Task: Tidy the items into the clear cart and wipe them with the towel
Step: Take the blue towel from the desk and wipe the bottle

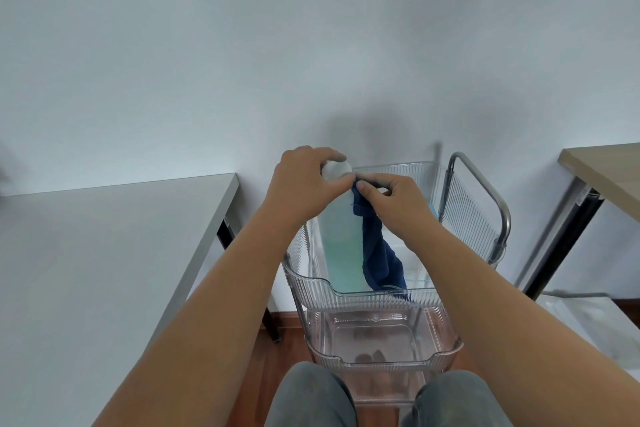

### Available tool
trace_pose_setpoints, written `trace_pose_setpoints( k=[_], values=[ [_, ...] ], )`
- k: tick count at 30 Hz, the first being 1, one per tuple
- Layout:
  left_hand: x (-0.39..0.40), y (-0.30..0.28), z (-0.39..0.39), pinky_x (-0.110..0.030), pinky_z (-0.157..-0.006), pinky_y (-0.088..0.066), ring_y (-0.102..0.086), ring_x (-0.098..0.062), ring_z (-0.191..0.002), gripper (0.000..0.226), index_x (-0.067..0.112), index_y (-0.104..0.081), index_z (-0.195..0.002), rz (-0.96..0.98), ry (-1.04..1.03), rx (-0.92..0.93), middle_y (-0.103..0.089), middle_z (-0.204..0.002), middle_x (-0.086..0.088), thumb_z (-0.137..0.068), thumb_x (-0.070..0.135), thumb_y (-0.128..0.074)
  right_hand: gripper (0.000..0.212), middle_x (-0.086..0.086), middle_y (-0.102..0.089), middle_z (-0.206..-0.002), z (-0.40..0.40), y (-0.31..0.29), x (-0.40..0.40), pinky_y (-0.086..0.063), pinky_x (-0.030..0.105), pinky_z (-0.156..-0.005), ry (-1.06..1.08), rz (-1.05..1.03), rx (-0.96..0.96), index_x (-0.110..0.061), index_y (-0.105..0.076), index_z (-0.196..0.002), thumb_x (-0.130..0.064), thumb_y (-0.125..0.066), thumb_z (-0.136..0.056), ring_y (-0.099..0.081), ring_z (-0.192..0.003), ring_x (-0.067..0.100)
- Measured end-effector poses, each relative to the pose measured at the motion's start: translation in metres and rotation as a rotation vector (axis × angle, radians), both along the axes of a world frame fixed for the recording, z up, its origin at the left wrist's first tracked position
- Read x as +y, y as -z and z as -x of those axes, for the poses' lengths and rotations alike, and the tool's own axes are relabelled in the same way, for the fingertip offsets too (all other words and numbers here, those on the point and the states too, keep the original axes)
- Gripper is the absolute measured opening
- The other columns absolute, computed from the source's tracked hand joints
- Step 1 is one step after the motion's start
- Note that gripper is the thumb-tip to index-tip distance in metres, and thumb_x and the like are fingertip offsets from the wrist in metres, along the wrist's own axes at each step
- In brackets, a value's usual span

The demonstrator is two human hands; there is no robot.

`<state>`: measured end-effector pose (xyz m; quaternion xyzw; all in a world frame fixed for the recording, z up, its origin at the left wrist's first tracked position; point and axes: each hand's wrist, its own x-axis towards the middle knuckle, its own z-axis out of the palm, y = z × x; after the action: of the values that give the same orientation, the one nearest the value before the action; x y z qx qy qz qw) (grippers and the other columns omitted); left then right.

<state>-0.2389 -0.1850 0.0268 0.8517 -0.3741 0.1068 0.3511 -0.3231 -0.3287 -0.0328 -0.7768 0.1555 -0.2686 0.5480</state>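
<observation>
Pale wall fills the background, with a grey table at the left and a wooden table at the right. Between them stands the clear cart. A tall bottle with pale green liquid stands upright in the top basket, near its left wall. The left hand grips the white cap from above. The right hand pinches the dark blue towel against the bottle neck; the rest hangs down to the front rim. I judge the wiping goes best with the cap held firm, so the bottle cannot tip, and the towel drawn downward along the side.
</observation>
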Motion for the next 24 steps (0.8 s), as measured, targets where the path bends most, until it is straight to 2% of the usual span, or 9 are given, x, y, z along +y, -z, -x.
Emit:
trace_pose_setpoints(
  k=[3,5,7,9,11,13,16,21,24],
  values=[
    [0.010,-0.010,-0.010,-0.021,-0.086,-0.055,-0.066,-0.001,-0.088,0.035,0.030,-0.072,-0.118,-0.078,0.178,0.099,-0.071,-0.104,0.013,-0.083,0.029,-0.076,0.021,-0.017,-0.071,-0.091,-0.001,-0.001,0.001,-0.054,0.028,-0.080,-0.019,-0.018,0.002,-0.034,-0.073,-0.108,-0.030,-0.062,-0.090,-0.066,-0.081,0.006],
    [0.015,-0.015,-0.015,-0.004,-0.078,-0.048,-0.064,0.007,-0.091,0.037,0.030,-0.069,-0.122,-0.111,0.225,0.138,-0.070,-0.109,0.011,-0.086,0.025,-0.075,0.020,-0.017,-0.071,-0.094,-0.002,-0.001,0.002,-0.056,0.032,-0.085,-0.032,-0.024,0.001,-0.035,-0.073,-0.108,-0.030,-0.063,-0.090,-0.067,-0.086,0.009],
    [0.016,-0.015,-0.016,0.002,-0.070,-0.042,-0.061,0.011,-0.089,0.038,0.032,-0.068,-0.123,-0.124,0.209,0.132,-0.069,-0.110,0.010,-0.086,0.029,-0.075,0.020,-0.015,-0.072,-0.094,-0.002,-0.001,0.003,-0.056,0.035,-0.086,-0.033,-0.030,0.000,-0.035,-0.073,-0.107,-0.031,-0.064,-0.090,-0.068,-0.088,0.011],
    [0.011,-0.013,-0.012,-0.004,-0.071,-0.043,-0.061,0.004,-0.085,0.040,0.036,-0.068,-0.120,-0.155,0.142,0.087,-0.067,-0.106,0.011,-0.082,0.047,-0.074,0.018,-0.013,-0.073,-0.092,-0.002,0.001,0.004,-0.057,0.038,-0.085,-0.032,-0.037,-0.002,-0.038,-0.073,-0.104,-0.032,-0.063,-0.090,-0.068,-0.088,0.013],
    [0.004,-0.009,-0.007,-0.020,-0.080,-0.047,-0.061,-0.006,-0.090,0.048,0.034,-0.070,-0.116,-0.147,0.027,0.019,-0.066,-0.102,0.009,-0.077,0.060,-0.072,0.017,-0.013,-0.073,-0.090,-0.001,0.000,0.006,-0.056,0.037,-0.084,-0.027,-0.018,0.008,-0.038,-0.074,-0.100,-0.033,-0.061,-0.090,-0.068,-0.087,0.012],
    [-0.002,-0.006,-0.004,-0.024,-0.084,-0.045,-0.062,-0.011,-0.102,0.050,0.029,-0.071,-0.117,-0.143,-0.060,-0.071,-0.070,-0.108,0.007,-0.078,0.061,-0.071,0.019,-0.014,-0.073,-0.089,-0.002,-0.003,0.007,-0.055,0.034,-0.085,-0.020,-0.002,0.017,-0.036,-0.074,-0.100,-0.029,-0.060,-0.090,-0.067,-0.089,0.008],
    [-0.007,-0.002,-0.003,-0.021,-0.083,-0.038,-0.061,-0.013,-0.112,0.047,0.028,-0.069,-0.121,-0.183,-0.053,-0.138,-0.070,-0.119,0.008,-0.085,0.058,-0.065,0.023,-0.018,-0.072,-0.082,-0.004,-0.008,0.007,-0.056,0.031,-0.082,-0.004,0.015,0.047,-0.036,-0.075,-0.093,-0.022,-0.057,-0.089,-0.066,-0.085,0.004],
    [-0.002,-0.002,0.000,-0.023,-0.085,-0.043,-0.063,-0.012,-0.105,0.043,0.031,-0.069,-0.120,-0.126,-0.014,-0.064,-0.070,-0.118,0.009,-0.086,0.057,-0.065,0.029,-0.018,-0.073,-0.082,-0.007,-0.016,0.005,-0.056,0.030,-0.082,-0.053,-0.022,0.062,-0.041,-0.074,-0.081,-0.019,-0.056,-0.089,-0.067,-0.086,0.005],
    [0.003,0.007,0.004,-0.035,-0.092,-0.049,-0.062,-0.021,-0.102,0.042,0.033,-0.065,-0.123,-0.054,-0.018,0.017,-0.066,-0.111,0.006,-0.089,0.057,-0.061,0.020,-0.013,-0.075,-0.092,-0.004,-0.006,0.006,-0.053,0.031,-0.088,-0.105,-0.185,0.009,-0.036,-0.075,-0.092,-0.023,-0.059,-0.092,-0.068,-0.093,0.007]
  ],
)
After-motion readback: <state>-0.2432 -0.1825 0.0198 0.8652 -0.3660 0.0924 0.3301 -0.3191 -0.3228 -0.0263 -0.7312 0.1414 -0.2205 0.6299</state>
